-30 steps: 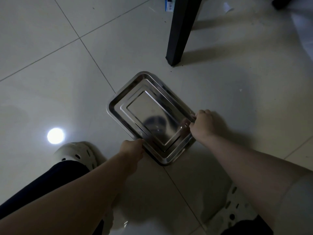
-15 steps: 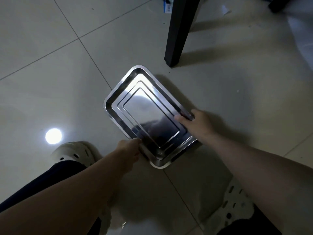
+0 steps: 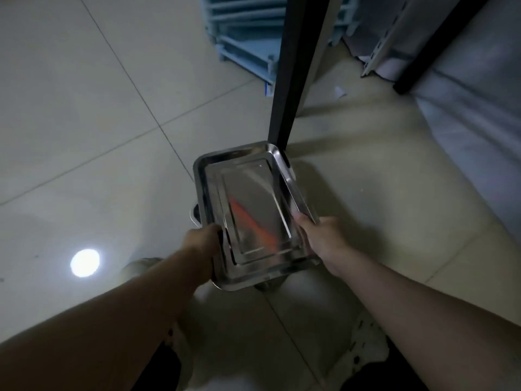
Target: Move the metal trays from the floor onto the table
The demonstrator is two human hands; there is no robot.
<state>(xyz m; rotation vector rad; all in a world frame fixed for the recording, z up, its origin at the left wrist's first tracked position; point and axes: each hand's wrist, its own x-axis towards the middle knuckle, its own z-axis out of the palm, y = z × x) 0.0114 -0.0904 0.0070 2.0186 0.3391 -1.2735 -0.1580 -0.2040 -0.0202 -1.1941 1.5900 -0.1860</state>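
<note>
Fingers of left hand [image 3: 201,238] gripping left rim of nested metal trays [image 3: 253,210], right hand [image 3: 320,239] pinching right rim. Stack hanging above floor [image 3: 84,108], near black leg [image 3: 293,69]. Lift step underway; next: raising level onto counter, avoiding leg.

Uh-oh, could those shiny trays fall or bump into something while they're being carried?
Maybe. The trays are nested loosely and look tilted, so one could slide off; another tray edge already peeks out underneath. The left hand and right hand both hold only the near end, so the far end might dip. The table leg stands right by the far corner, so lifting could knock it.
</note>
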